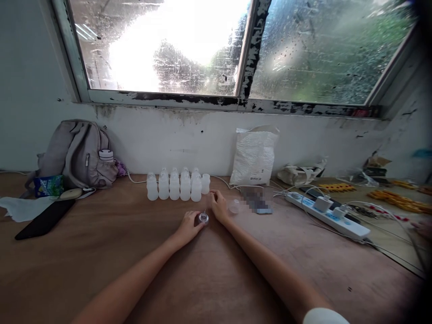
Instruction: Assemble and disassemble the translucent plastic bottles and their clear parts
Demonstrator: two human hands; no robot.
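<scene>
Five white bottles (174, 185) stand at eleven o'clock from the left hand (190, 227), which pinches a small round cap (203, 218) at its two o'clock. The right hand (218, 204) is half curled; I can't tell if it holds anything. A finger bump could tip the short bottle (205, 183), at its eleven o'clock, into the others.

Can count six white bottles (174, 186) and one small ring-like piece (203, 218). Also can see one grey backpack (76, 155), one white power strip (353, 227), two chargers (323, 204).
</scene>
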